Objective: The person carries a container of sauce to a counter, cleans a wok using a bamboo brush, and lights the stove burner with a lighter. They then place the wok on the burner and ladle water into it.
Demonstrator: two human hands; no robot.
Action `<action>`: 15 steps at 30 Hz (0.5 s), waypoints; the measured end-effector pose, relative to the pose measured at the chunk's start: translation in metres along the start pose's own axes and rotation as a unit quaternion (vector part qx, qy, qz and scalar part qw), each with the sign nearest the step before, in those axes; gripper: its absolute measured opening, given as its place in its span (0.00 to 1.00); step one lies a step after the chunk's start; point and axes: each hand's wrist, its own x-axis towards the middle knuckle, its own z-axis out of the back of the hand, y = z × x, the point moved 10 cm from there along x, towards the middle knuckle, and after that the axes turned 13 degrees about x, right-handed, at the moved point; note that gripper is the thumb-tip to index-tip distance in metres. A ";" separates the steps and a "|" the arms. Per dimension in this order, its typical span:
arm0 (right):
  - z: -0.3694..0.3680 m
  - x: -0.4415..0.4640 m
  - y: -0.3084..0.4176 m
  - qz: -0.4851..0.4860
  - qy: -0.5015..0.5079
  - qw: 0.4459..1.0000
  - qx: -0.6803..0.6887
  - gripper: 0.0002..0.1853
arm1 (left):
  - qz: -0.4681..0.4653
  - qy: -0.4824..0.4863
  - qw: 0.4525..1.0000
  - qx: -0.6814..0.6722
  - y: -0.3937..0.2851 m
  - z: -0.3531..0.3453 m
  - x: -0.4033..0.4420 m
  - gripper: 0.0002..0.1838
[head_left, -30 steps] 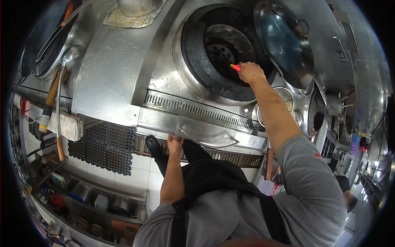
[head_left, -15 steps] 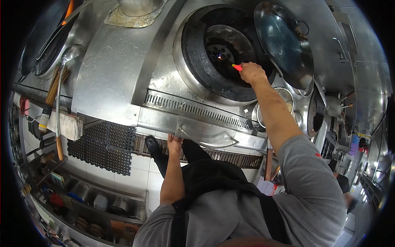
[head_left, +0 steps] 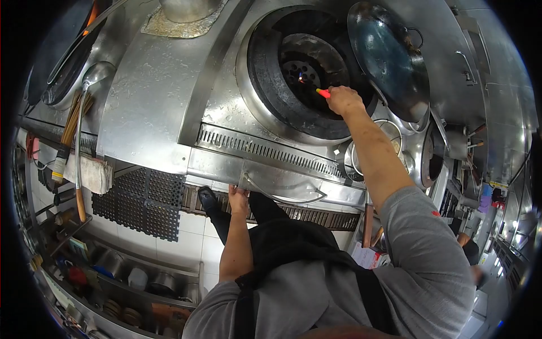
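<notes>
My right hand [head_left: 346, 100] is closed around a pink-and-yellow lighter [head_left: 323, 93], reaching over the round wok burner [head_left: 266, 79]. A small flame [head_left: 300, 77] shows inside the burner bowl, just past the lighter's dark end. Below the stove's front edge [head_left: 220, 164], my left hand [head_left: 239, 200] has its fingers curled up against the underside. What those fingers hold is hidden by the edge. A dark wok [head_left: 389, 62] stands tilted right of the burner, close to my right hand.
A ladle [head_left: 83, 141] and a bamboo brush [head_left: 69, 133] lean at the left beside a folded cloth [head_left: 93, 174]. Under my right forearm is a round strainer [head_left: 388, 131]. A curved handle [head_left: 288, 199] juts from the stove front. Black mats [head_left: 138, 200] cover some floor. Another person [head_left: 470, 248] is at far right.
The flame in the burner bowl looks slightly larger. My right hand and the lighter are nearly in the same place, and my left hand stays under the edge.
</notes>
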 end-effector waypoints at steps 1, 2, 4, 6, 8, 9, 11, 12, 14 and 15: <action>-0.001 0.001 0.000 0.008 -0.009 1.000 0.000 0.15 | -0.004 0.000 1.000 0.003 0.000 0.001 0.000 0.25; -0.001 0.002 0.001 0.016 -0.018 1.000 -0.001 0.16 | -0.004 0.000 1.000 0.003 0.000 0.001 0.001 0.25; -0.004 0.003 -0.001 0.016 -0.017 1.000 -0.003 0.16 | 0.002 0.001 1.000 -0.011 0.001 0.000 0.001 0.25; -0.005 0.004 -0.003 0.016 -0.016 1.000 -0.005 0.16 | 0.000 0.002 1.000 -0.006 0.001 0.001 0.001 0.25; -0.006 0.004 -0.007 0.013 -0.013 1.000 0.001 0.16 | -0.003 0.001 1.000 -0.003 0.002 0.001 0.001 0.25; -0.006 0.004 -0.008 0.013 -0.013 1.000 0.001 0.16 | -0.011 0.005 1.000 -0.001 0.001 0.001 0.000 0.25; -0.008 0.005 -0.012 0.002 -0.005 1.000 -0.010 0.17 | -0.020 0.009 1.000 -0.001 0.001 0.001 0.001 0.25; -0.008 0.006 -0.013 0.003 -0.005 1.000 -0.010 0.17 | -0.029 0.013 0.999 0.012 -0.001 0.000 0.001 0.26; -0.008 0.008 -0.014 0.005 -0.012 1.000 -0.009 0.17 | -0.037 0.015 0.999 0.024 -0.002 0.001 0.000 0.27; -0.007 0.008 -0.014 0.005 -0.011 1.000 -0.009 0.17 | -0.039 0.010 0.999 0.030 -0.003 0.001 -0.001 0.27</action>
